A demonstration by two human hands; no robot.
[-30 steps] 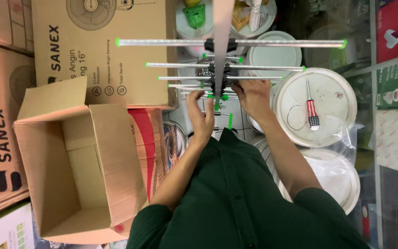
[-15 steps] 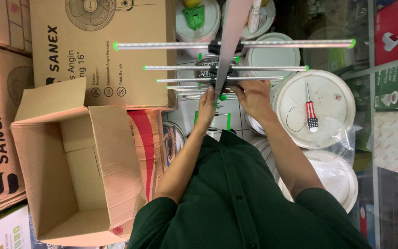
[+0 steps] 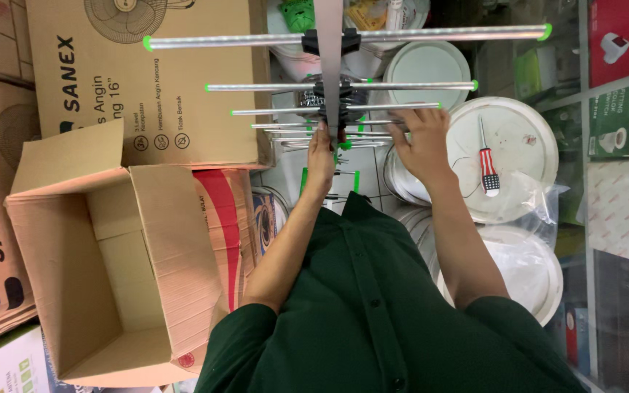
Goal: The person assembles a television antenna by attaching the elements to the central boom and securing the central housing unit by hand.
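Assembly is looking well advanced: silver rod antenna with green tips (image 3: 343, 87) is standing before the person, longer rods spread, left hand (image 3: 321, 156) fingers gripping its boom, right hand (image 3: 422, 142) fingers pinching shortest rods.

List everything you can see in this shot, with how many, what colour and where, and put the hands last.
antenna: one, grey boom with silver rods tipped green, top centre
open cardboard box: one, brown, left, nothing showing inside
fan cartons: at least two, brown with black print, top left and far left
round lids: several, white, right of centre, some under clear plastic
screwdriver: one, red and white striped handle, lying on the largest lid
boxed goods: several, red and green, on shelves at far right
shirt: one, dark green, bottom centre
left hand: one, gripping the antenna's boom near the short rods
right hand: one, fingers on the short rods
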